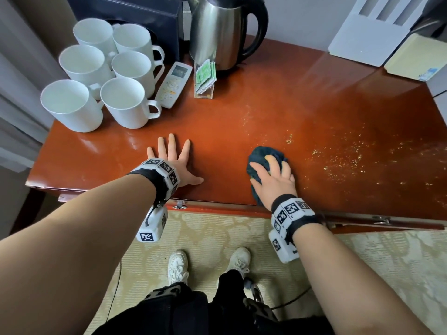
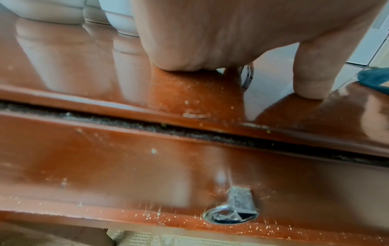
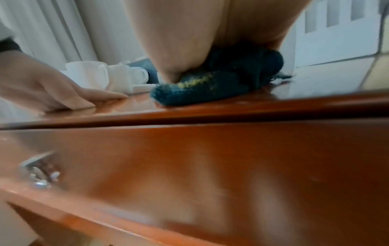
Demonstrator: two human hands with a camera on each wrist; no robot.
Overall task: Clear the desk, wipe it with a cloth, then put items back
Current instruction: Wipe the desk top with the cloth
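My left hand (image 1: 173, 159) lies flat on the glossy red-brown desk (image 1: 242, 122) near its front edge, fingers spread and holding nothing. To its right, my right hand (image 1: 274, 177) presses down on a bunched dark teal cloth (image 1: 262, 153), fingers curled over it. In the right wrist view the cloth (image 3: 210, 88) carries yellow specks and my palm (image 3: 189, 41) sits on top of it. Yellow crumbs (image 1: 338, 160) are scattered over the desk right of the cloth. The left wrist view shows my palm (image 2: 210, 33) and thumb (image 2: 311, 74) on the wood.
Several white mugs (image 1: 128, 102) are grouped at the back left, beside a white remote (image 1: 173, 84), a clear holder of green tea bags (image 1: 205, 78) and a steel kettle (image 1: 222, 32). White and cream boxes (image 1: 411, 59) stand at the back right. A drawer pull (image 1: 180, 205) sits under the front edge.
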